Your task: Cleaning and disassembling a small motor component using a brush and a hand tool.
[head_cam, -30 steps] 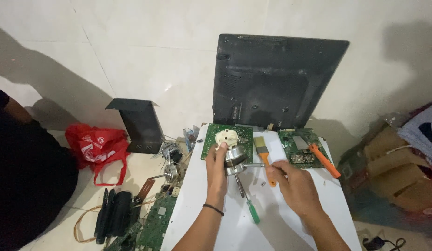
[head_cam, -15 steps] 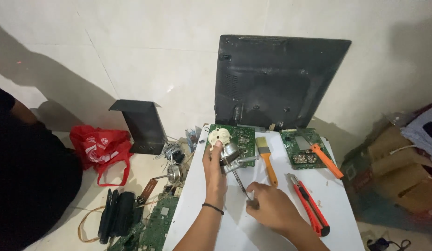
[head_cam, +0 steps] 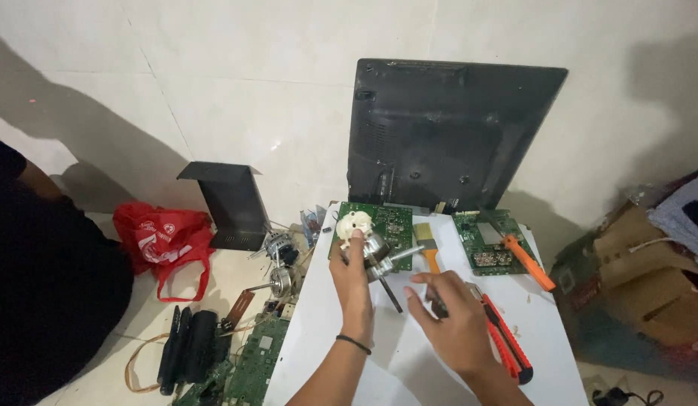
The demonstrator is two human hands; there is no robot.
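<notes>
While the big black monitor back (head_cam: 454, 135) leans against the tiled wall, a white table (head_cam: 349, 331) below it carries two green circuit boards (head_cam: 490, 242) and the work itself. The left hand (head_cam: 353, 282) is clamped on a small metal motor (head_cam: 373, 246) with a white cap, held just above the near board. Its shaft (head_cam: 407, 252) points right, toward the right hand (head_cam: 454, 319), which is the nearer one to that end. That hand is closed on a screwdriver (head_cam: 386, 289), whose shank slants up-left to the motor. Red pliers (head_cam: 503, 338) lie beside it.
</notes>
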